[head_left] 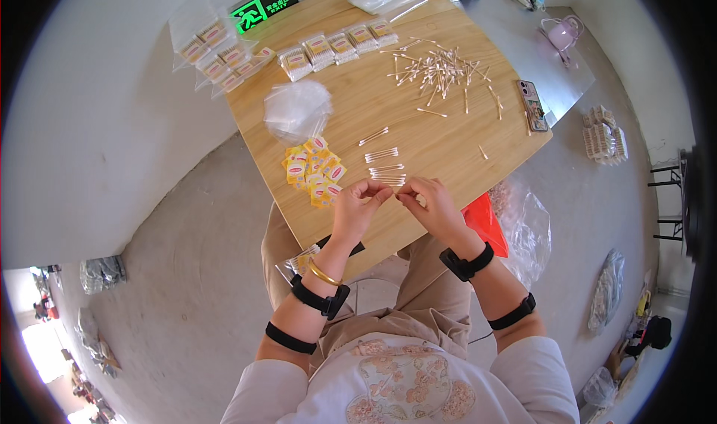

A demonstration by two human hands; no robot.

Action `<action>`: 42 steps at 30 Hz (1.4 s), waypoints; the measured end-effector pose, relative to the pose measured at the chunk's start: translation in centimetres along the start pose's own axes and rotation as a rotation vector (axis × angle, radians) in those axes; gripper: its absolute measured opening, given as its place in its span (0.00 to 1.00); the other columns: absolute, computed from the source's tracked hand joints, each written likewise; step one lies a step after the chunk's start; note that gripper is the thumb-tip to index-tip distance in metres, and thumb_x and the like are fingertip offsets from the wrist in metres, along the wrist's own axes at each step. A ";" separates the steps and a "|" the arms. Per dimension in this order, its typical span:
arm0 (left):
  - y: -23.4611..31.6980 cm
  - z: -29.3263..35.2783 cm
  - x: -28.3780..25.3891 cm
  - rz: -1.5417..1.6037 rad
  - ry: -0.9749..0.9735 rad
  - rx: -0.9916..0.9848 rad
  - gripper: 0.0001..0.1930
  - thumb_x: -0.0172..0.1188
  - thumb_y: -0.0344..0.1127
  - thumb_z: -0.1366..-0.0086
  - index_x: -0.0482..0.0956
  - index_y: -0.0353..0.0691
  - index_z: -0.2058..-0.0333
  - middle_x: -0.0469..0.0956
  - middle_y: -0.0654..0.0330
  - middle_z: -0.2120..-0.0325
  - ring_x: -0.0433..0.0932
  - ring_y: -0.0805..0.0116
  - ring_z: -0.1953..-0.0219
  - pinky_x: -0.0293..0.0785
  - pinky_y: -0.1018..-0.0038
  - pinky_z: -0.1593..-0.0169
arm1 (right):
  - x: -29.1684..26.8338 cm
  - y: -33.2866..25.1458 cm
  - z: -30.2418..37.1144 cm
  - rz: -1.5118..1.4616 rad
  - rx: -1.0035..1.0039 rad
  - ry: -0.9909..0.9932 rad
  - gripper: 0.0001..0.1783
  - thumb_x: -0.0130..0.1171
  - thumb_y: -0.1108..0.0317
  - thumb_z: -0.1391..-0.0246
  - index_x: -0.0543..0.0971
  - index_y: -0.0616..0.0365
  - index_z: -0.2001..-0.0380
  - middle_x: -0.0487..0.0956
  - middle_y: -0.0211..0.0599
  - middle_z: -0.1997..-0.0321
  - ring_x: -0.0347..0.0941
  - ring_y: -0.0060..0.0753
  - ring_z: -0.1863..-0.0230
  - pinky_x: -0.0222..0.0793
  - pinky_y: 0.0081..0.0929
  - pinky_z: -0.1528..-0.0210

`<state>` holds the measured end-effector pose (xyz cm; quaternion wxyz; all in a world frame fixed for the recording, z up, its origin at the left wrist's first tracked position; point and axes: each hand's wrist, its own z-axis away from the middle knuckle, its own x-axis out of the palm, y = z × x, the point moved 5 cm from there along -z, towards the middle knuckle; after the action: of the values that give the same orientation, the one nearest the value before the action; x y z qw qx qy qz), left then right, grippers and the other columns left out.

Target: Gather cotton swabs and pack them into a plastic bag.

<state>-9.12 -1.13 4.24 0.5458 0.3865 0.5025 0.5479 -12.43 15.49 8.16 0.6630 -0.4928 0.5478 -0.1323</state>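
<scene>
My left hand (pixel 361 203) and my right hand (pixel 432 206) meet close together over the near part of the wooden table. Each has thumb and fingers pinched; whatever lies between the fingertips is too small or hidden to make out. Just beyond the fingers, cotton swabs (pixel 386 168) lie side by side in a short ladder-like row. A small pile of yellow-and-white printed cards (pixel 314 171) sits left of my left hand. Farther off, a loose heap of cotton swabs (pixel 444 71) spreads over the table's far right, with a few strays around it.
Clear plastic bags (pixel 297 110) lie beyond the cards. Packed swab bundles (pixel 341 47) line the far side, near a green lit exit sign (pixel 263 7). A phone (pixel 532 106) rests at the right edge. A red bag (pixel 487 224) is below the table's right side.
</scene>
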 end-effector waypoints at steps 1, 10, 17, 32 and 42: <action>-0.2 0.0 0.4 -0.001 -0.024 -0.013 0.08 0.68 0.33 0.38 0.85 0.35 0.65 0.84 0.65 0.71 0.79 0.80 0.68 0.75 0.79 0.59 | -0.2 0.1 0.3 -0.005 0.005 0.023 0.06 0.63 0.70 0.46 0.77 0.60 0.71 0.79 0.39 0.71 0.75 0.44 0.67 0.65 0.37 0.58; -1.2 -0.9 2.3 -0.038 -0.069 0.018 0.10 0.70 0.38 0.39 0.84 0.37 0.65 0.84 0.64 0.70 0.79 0.77 0.67 0.73 0.77 0.61 | -1.0 1.3 2.0 0.195 0.042 0.122 0.06 0.65 0.71 0.51 0.77 0.56 0.72 0.76 0.35 0.70 0.72 0.42 0.61 0.64 0.37 0.56; 0.3 -5.0 -0.5 -0.699 0.185 0.421 0.09 0.66 0.40 0.38 0.83 0.48 0.59 0.77 0.62 0.62 0.74 0.60 0.55 0.65 0.60 0.47 | -7.8 11.0 3.1 0.497 0.217 0.280 0.07 0.66 0.72 0.53 0.79 0.54 0.68 0.77 0.39 0.63 0.71 0.48 0.55 0.68 0.41 0.51; -0.4 -9.6 0.2 -0.980 0.202 0.455 0.09 0.66 0.36 0.42 0.82 0.53 0.61 0.71 0.64 0.59 0.69 0.61 0.51 0.59 0.59 0.43 | -9.8 13.6 2.9 0.633 0.275 0.512 0.17 0.69 0.71 0.55 0.79 0.54 0.60 0.75 0.42 0.55 0.69 0.51 0.51 0.67 0.44 0.48; -1.1 -9.2 1.3 -0.926 0.173 0.504 0.02 0.65 0.36 0.42 0.81 0.53 0.69 0.73 0.66 0.63 0.71 0.61 0.53 0.60 0.60 0.46 | -10.8 19.0 1.7 0.403 0.476 0.429 0.07 0.65 0.66 0.52 0.82 0.55 0.69 0.80 0.46 0.62 0.75 0.48 0.55 0.71 0.42 0.51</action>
<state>-18.00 -1.12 1.25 0.5773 0.1969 0.7797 0.1416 -21.85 33.19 -0.68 0.6419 -0.1686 0.7140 -0.2231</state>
